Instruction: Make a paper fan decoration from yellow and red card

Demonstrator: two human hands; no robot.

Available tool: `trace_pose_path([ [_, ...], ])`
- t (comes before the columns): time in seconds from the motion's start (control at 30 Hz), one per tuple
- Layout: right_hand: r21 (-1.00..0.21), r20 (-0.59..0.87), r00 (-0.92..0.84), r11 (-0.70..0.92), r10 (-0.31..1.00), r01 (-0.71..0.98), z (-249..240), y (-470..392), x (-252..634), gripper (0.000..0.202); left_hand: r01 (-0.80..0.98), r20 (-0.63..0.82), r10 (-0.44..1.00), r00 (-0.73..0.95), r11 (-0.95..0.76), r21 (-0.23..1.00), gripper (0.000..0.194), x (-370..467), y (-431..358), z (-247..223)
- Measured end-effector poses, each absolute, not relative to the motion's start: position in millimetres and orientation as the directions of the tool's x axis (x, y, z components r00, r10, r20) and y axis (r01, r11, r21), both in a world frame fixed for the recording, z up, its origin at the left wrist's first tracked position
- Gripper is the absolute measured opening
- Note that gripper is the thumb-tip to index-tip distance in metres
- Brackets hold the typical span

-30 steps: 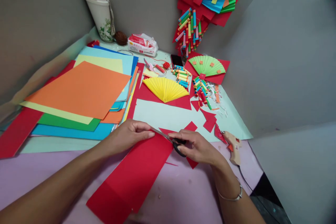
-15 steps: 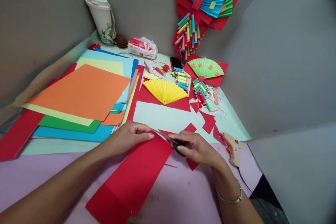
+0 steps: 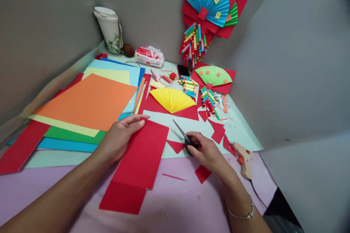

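Matt red paper [image 3: 144, 153], smooth metal scissor blades [image 3: 179, 128], black scissor handles [image 3: 187, 145] apparently plastic.

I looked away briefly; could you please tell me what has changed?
The scissors in the right hand came away from the red paper, which the left hand shifted leftward. Neither hand let go. The yellow fan and glue gun stayed put.

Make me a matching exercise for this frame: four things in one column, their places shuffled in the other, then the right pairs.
1. Pleated yellow paper fan
2. Beige pistol-shaped glue gun
3. Long red paper piece
4. Black-handled metal scissors

A. Held in the left hand
B. Held in the right hand
C. On a flat red paper sheet
D. To the right of both hands

Pairs: 1-C, 2-D, 3-A, 4-B
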State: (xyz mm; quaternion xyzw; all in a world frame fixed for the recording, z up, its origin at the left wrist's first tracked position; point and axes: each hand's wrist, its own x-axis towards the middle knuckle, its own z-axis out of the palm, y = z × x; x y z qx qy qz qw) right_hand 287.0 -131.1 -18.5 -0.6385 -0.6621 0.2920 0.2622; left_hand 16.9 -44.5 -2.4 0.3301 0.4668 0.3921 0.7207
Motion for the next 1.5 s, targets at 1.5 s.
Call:
trace_pose_path([
  [1.5, -0.945, -0.324, -0.006, -0.324, 0.946, -0.053, -44.1, -133.8, 207.2, 0.046, -0.606, -0.257, 0.944, 0.207, 0.329, 0.724, 0.03, 37.9, -39.2, -4.1],
])
